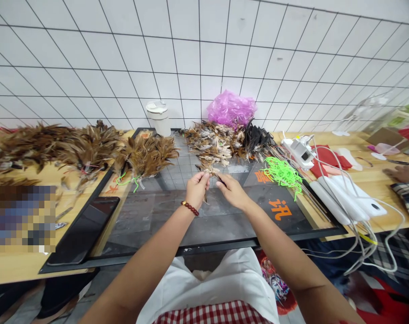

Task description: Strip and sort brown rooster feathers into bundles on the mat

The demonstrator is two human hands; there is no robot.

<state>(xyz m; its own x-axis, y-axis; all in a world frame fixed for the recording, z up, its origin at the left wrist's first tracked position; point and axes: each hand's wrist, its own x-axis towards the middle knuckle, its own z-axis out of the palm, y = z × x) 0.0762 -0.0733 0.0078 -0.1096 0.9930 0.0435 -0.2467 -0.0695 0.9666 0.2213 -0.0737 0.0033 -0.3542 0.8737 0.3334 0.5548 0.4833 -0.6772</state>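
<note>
Small brown and cream feathers are held between my two hands above the dark glass panel. My left hand, with a beaded bracelet on its wrist, pinches their left end. The fingers of my right hand are closed on their right side. Just beyond my hands lies a loose pile of mixed feathers, with black feathers at its right. Tied brown feather bunches lie to the left, and bright green string lies in a tangle to the right.
A lidded white cup and a pink plastic bag stand by the tiled wall. At left lies a black phone. White power banks, cables and a red cloth crowd the right. Another person's hand rests at far right.
</note>
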